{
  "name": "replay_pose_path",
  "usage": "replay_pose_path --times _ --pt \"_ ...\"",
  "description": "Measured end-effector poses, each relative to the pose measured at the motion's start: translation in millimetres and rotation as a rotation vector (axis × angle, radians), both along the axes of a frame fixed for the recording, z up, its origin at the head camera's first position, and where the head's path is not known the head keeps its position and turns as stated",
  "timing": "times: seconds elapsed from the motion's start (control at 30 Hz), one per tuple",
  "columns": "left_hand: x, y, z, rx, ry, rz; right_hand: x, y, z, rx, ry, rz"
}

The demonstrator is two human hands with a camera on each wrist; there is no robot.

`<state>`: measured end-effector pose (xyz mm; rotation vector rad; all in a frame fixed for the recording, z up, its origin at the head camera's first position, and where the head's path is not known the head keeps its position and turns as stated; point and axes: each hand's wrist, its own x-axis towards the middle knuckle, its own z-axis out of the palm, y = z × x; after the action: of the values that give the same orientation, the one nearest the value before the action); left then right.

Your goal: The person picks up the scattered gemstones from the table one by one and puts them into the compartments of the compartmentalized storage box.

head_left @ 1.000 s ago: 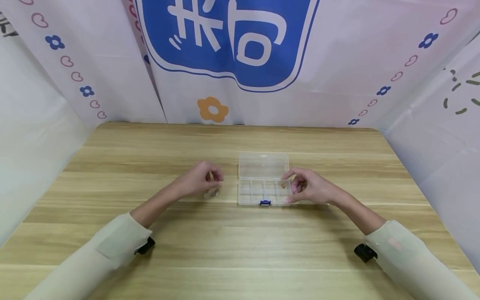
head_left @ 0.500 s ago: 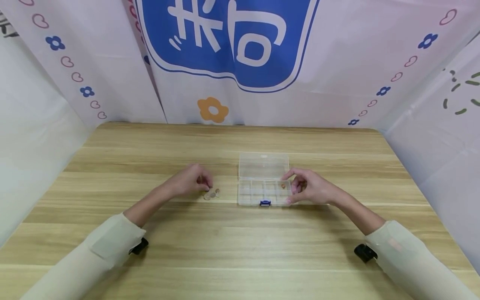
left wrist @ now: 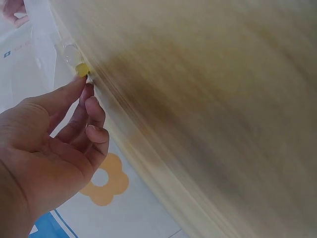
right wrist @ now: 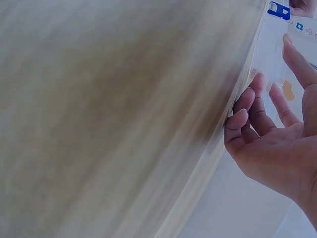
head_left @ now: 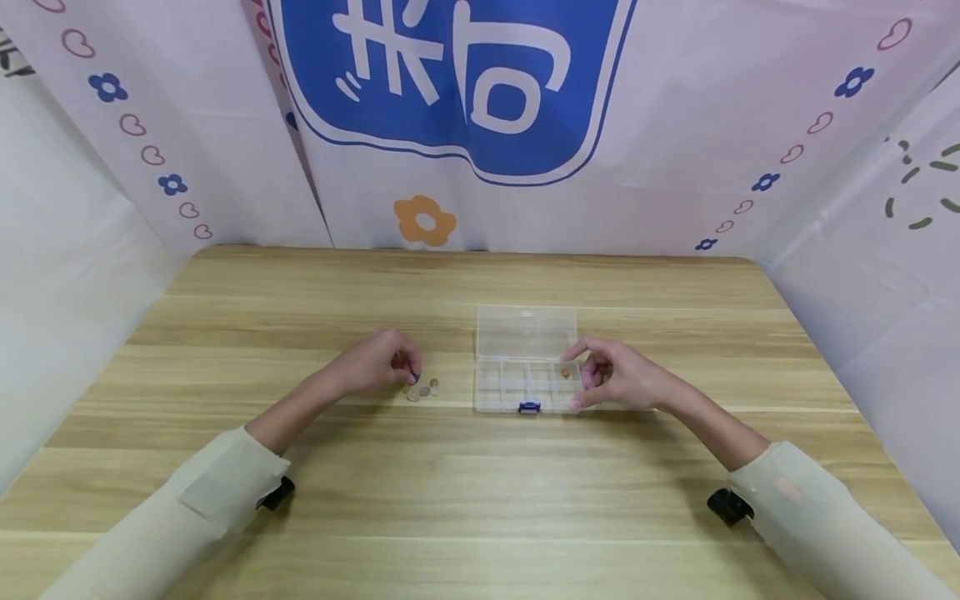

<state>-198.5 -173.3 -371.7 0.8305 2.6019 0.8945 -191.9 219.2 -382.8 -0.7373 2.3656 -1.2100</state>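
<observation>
My left hand (head_left: 375,360) is low over the table, its thumb and index finger pinching a small dark-blue piece (head_left: 415,378), too small to identify. Just beyond those fingertips lie several small stone-like pieces (head_left: 424,391). The left wrist view shows a yellow one (left wrist: 82,70) close by the thumb tip and a clear round one behind it. A clear plastic compartment box (head_left: 513,385) with its lid (head_left: 527,332) folded back stands to the right. My right hand (head_left: 626,375) holds the box's right end, thumb at the front corner and index finger at the back corner.
An orange-brown piece (head_left: 566,373) sits in the back right compartment of the box. A blue latch (head_left: 529,407) is on the box's front side. A white printed cloth (head_left: 675,125) hangs behind the table's back edge.
My left hand has moved left and down among the small pieces, and a dark-blue one now shows at its fingertips. The right hand and box stay in place.
</observation>
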Motion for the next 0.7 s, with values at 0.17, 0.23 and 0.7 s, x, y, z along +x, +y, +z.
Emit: replay_pose_path --times 0.17,0.23,0.7 --pt "-1.9 -1.6 1.7 0.033 -0.026 0.034 -0.8 0.9 -1.2 -0.004 -0.002 0.002" --pt "-3.0 -1.1 3.4 0.036 -0.017 0.045 -1.3 1.2 -1.7 -0.005 -0.006 0.003" --pt "-1.6 17.8 15.1 0.071 0.035 0.053 -0.6 0.2 -0.8 0.010 -0.009 -0.011"
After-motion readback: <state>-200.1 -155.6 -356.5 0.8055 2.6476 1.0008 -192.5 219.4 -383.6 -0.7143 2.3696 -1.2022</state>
